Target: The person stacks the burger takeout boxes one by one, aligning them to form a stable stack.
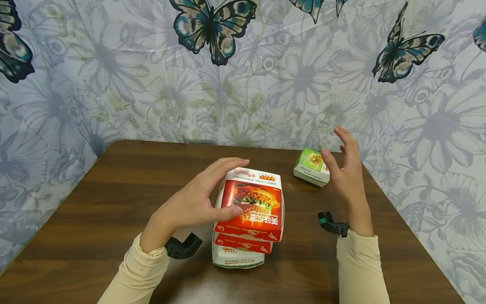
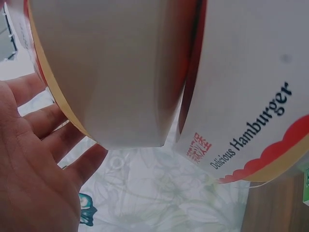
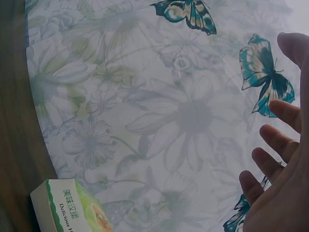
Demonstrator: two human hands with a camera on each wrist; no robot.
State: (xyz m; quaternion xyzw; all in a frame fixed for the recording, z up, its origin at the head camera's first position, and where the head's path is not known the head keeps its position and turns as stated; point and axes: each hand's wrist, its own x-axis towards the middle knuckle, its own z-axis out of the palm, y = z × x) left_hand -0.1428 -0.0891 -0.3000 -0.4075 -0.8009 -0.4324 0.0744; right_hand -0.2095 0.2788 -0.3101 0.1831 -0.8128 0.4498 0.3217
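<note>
A stack of hamburger boxes stands mid-table in the head view. On top is a red box (image 1: pixel 250 207) with a burger picture; below it a second red box (image 1: pixel 243 243) shows its front edge, and lowest is a white box (image 1: pixel 238 258) with a green edge. My left hand (image 1: pixel 197 198) is over the stack's left side, fingers extended, thumb across the top box. In the left wrist view its fingers (image 2: pixel 48 118) lie along the box edge. My right hand (image 1: pixel 347 177) hovers beside a small green-and-white hamburger box (image 1: pixel 311 166), fingers spread, holding nothing.
The brown wooden table (image 1: pixel 144 185) ends at a back edge against a floral cloth (image 1: pixel 296 84) with butterflies. The green box stands near the back right edge. Black wrist bands (image 1: pixel 184 247) are worn on both arms.
</note>
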